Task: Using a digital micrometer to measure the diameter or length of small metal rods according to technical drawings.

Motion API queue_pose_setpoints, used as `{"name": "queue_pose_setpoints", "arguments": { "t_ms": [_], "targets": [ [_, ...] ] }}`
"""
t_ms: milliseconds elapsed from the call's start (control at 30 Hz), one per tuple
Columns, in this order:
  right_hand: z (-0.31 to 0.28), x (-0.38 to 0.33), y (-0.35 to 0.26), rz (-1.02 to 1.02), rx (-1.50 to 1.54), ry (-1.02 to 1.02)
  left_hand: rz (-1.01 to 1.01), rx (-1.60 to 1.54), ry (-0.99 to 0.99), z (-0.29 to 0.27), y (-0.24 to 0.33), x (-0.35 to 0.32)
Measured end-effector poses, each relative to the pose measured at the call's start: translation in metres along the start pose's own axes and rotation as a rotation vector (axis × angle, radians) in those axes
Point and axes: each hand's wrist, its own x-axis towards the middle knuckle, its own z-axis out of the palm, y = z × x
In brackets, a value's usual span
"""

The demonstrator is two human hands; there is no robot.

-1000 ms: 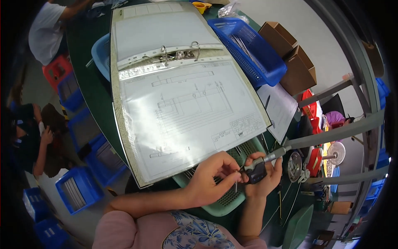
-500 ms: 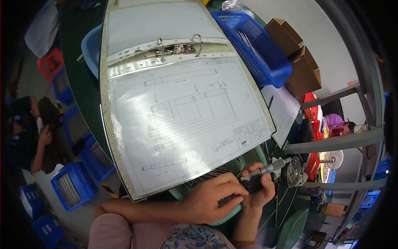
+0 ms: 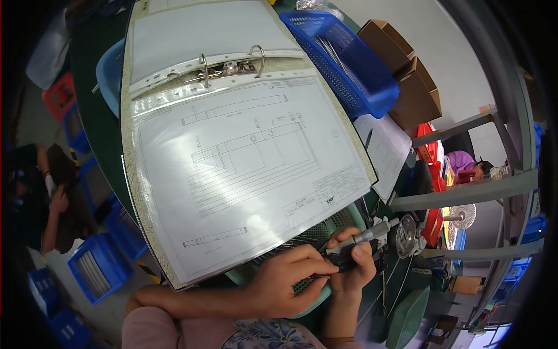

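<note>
My right hand [image 3: 361,264] is wrapped round a micrometer [image 3: 369,234] with a dark frame and a silver barrel that points up to the right. Close beside it, my left hand [image 3: 288,282] pinches a thin metal rod [image 3: 321,276] between thumb and fingers, its end by the micrometer's frame. Under both hands sits a green basket [image 3: 314,307] holding several thin metal rods. An open ring binder [image 3: 372,168] with a technical drawing [image 3: 250,168] in a clear sleeve lies beyond my left forearm and partly covers the basket.
A blue basket [image 3: 386,100] with thin rods stands at the far right, beside cardboard boxes [image 3: 415,102]. Papers [image 3: 383,148] lie right of the binder. Another green basket [image 3: 410,317] is at lower right. Blue bins [image 3: 113,247] and a seated co-worker [image 3: 49,198] are at left.
The whole view has shifted, so the binder, baskets and hands appear slightly farther left. Both hands keep their grips, with the rod still close to the micrometer.
</note>
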Motion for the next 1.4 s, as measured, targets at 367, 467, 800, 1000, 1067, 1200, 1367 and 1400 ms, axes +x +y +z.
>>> {"name": "queue_pose_setpoints", "arguments": {
  "t_ms": [367,467,800,1000,1067,1200,1367,1400],
  "targets": [
    [0.0002,-0.0011,-0.0002,-0.016,-0.052,-0.03,-0.119,-0.107,0.065,0.0,0.0019,0.0002],
    [0.0036,-0.0021,-0.0007,-0.019,-0.065,-0.064,0.057,-0.054,0.194,0.0033,-0.0026,-0.0006],
    [-0.0033,-0.0047,0.0,-0.018,0.024,-0.222,0.461,0.744,0.226,-0.0047,0.005,0.0089],
    [-0.0034,-0.0042,-0.0008,-0.038,-0.167,-0.217,0.44,0.732,0.248,-0.0011,-0.0011,0.0063],
    [-0.0028,-0.004,-0.0012,-0.042,-0.18,-0.22,0.445,0.702,0.257,-0.0014,-0.0005,0.0068],
    [-0.0007,-0.0041,-0.0016,-0.044,-0.188,-0.234,0.454,0.7,0.261,-0.0015,-0.0008,0.0056],
    [-0.0013,-0.005,-0.0022,-0.02,-0.193,-0.252,0.474,0.688,0.238,-0.0027,-0.0006,0.0046],
    [-0.0012,-0.005,-0.002,-0.022,-0.194,-0.259,0.474,0.688,0.238,-0.0028,-0.0008,0.0044]
  ]
}}
